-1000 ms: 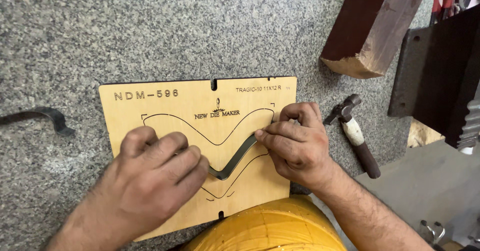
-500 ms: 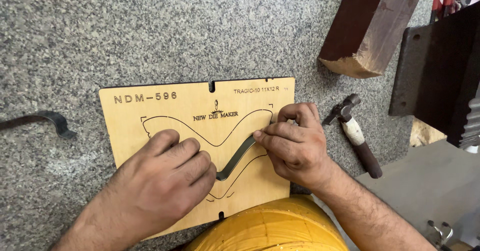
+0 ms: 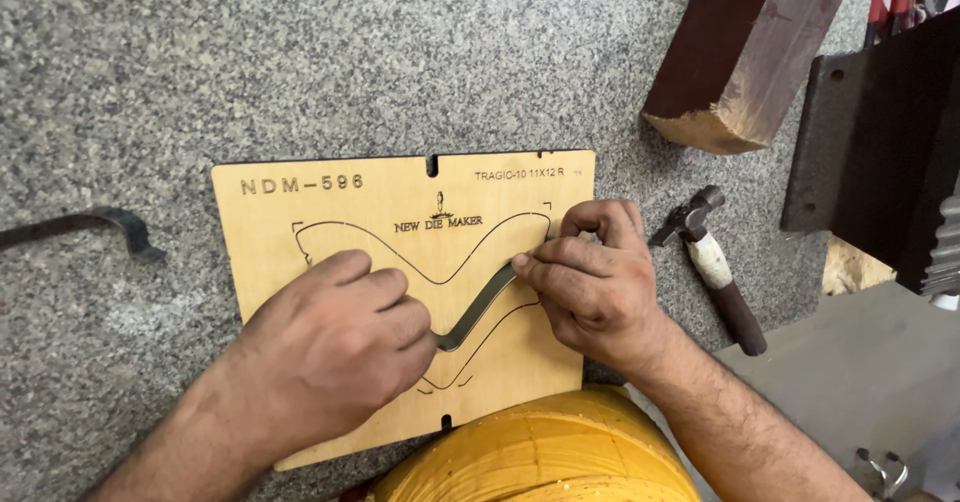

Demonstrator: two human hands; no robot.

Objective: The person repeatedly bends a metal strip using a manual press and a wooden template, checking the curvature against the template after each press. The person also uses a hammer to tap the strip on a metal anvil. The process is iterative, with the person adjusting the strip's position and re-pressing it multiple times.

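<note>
Plywood die board [image 3: 330, 212] on granite slab [image 3: 150, 62] — both hands, left hand [image 3: 335, 347] and right hand [image 3: 590, 282], pinch a bent steel strip [image 3: 480, 312] over the cut groove. Strip may spring out or nick fingertips if pressure slips.

A single camera, worn on the person's head, looked almost straight down and sat close above the work. The plywood board [image 3: 400, 262] on the speckled stone table [image 3: 200, 72] filled the middle of the view, both forearms entering from the lower edge. The wooden block [image 3: 745, 52] was cropped at the upper right.
</note>
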